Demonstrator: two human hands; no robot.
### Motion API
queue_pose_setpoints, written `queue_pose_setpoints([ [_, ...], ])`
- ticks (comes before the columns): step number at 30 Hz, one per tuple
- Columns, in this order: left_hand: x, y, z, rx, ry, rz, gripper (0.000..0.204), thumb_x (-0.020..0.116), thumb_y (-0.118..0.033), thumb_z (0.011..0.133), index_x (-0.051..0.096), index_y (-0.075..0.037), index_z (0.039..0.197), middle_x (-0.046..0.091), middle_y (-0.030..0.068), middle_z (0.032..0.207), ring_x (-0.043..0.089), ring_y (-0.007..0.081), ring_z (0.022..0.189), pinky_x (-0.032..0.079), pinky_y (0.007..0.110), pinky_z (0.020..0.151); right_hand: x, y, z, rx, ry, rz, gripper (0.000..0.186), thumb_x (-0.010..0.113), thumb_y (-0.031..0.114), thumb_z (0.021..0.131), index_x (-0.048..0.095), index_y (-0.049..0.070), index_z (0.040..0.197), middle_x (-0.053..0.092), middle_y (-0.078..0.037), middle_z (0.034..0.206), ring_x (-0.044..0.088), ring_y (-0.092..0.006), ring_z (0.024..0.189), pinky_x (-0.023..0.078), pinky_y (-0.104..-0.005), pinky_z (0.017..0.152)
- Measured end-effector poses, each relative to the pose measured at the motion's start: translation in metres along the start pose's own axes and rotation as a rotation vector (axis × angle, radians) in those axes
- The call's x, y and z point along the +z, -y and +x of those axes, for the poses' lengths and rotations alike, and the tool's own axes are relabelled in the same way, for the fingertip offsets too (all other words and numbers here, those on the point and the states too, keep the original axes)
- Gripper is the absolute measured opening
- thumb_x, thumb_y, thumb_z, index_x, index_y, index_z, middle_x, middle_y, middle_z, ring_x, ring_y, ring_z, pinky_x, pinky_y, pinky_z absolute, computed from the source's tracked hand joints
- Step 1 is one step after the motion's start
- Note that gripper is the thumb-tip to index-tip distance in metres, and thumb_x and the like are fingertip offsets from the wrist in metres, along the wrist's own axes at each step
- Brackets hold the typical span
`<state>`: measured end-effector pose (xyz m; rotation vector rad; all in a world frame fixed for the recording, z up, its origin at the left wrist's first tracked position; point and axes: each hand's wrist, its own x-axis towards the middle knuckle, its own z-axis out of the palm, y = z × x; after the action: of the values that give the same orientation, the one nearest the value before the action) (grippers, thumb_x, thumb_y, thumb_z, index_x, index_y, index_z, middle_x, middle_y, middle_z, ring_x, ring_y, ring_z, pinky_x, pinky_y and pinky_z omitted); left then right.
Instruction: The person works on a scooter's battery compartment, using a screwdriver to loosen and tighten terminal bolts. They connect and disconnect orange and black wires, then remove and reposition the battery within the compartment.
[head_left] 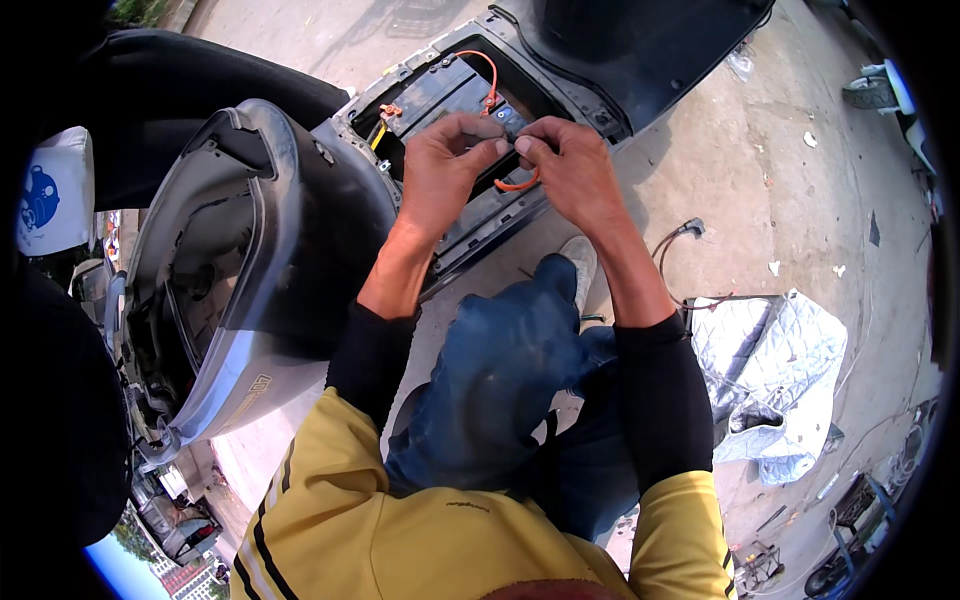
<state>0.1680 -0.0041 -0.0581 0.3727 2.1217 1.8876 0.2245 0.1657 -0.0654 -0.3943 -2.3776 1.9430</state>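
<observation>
Over an opened vehicle compartment, my left hand (448, 165) and my right hand (577, 168) meet with thumbs and forefingers pinched. Something small and dark sits between the fingertips, too small and covered to name. Under my right hand, a short orange cable (515, 185) curves out, its upper part hidden by the fingers. Below both hands lies a dark battery (440, 97) with ridged top. A second orange cable (493, 68) arches over its far right side to a red-orange terminal. Another red-orange terminal piece (390, 111) shows at its left corner, beside a yellow strip.
The compartment's grey frame (465, 240) surrounds the battery. To the left stands a dark scooter body panel (330, 180); a black seat (200, 85) is beyond it. On the concrete at right lie a plug with cable (690, 228) and a silver quilted cover (790, 370).
</observation>
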Motion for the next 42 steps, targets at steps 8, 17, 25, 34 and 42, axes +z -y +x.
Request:
queue_pose_setpoints([
  [8,0.01,-0.006,0.0,-0.041,-0.057,-0.164,0.017,0.073,0.004,0.089,0.073,0.004,0.106,0.074,0.0043,0.091,0.068,0.0098,0.086,0.055,0.025,0.078,-0.002,-0.002,-0.001,-0.032,0.014,-0.017,0.022,0.067,0.019,0.092,0.074,-0.001,0.099,0.071,-0.013,0.077,0.069,-0.0234,0.07,0.054,-0.0371,0.07],
  [17,0.006,0.005,0.034,-0.009,-0.097,0.204,0.02,0.071,-0.008,0.093,0.075,0.001,0.111,0.072,0.0018,0.085,0.061,0.0075,0.074,0.05,0.024,0.069,0.006,-0.026,0.019,0.03,-0.024,-0.037,0.027,0.07,0.011,0.089,0.07,0.004,0.115,0.075,-0.018,0.097,0.074,-0.0325,0.094,0.055,-0.0434,0.084],
  [25,0.007,0.062,0.078,-0.039,-0.09,0.379,0.02,0.075,-0.01,0.09,0.076,0.001,0.108,0.073,0.0026,0.083,0.06,0.0076,0.07,0.049,0.026,0.064,0.017,-0.035,0.048,0.049,-0.246,-0.363,0.017,0.066,0.011,0.094,0.068,0.007,0.11,0.074,-0.018,0.102,0.07,-0.039,0.1,0.054,-0.0475,0.088],
  [34,-0.001,0.081,0.085,-0.071,-0.132,0.61,0.021,0.077,-0.012,0.087,0.078,0.0,0.105,0.079,0.011,0.092,0.072,0.0149,0.084,0.055,0.03,0.078,0.027,-0.084,0.083,-0.192,-0.202,-0.554,0.019,0.059,0.011,0.096,0.072,0.009,0.11,0.073,-0.015,0.105,0.069,-0.0369,0.101,0.054,-0.0471,0.088],
  [42,0.003,0.096,0.082,-0.013,-0.218,0.677,0.022,0.078,-0.013,0.086,0.078,0.001,0.102,0.077,0.0109,0.086,0.07,0.0151,0.076,0.054,0.031,0.072,0.035,-0.097,0.086,-0.224,-0.232,-0.561,0.019,0.06,0.015,0.098,0.074,0.009,0.11,0.072,-0.015,0.105,0.069,-0.037,0.099,0.053,-0.0473,0.088],
])
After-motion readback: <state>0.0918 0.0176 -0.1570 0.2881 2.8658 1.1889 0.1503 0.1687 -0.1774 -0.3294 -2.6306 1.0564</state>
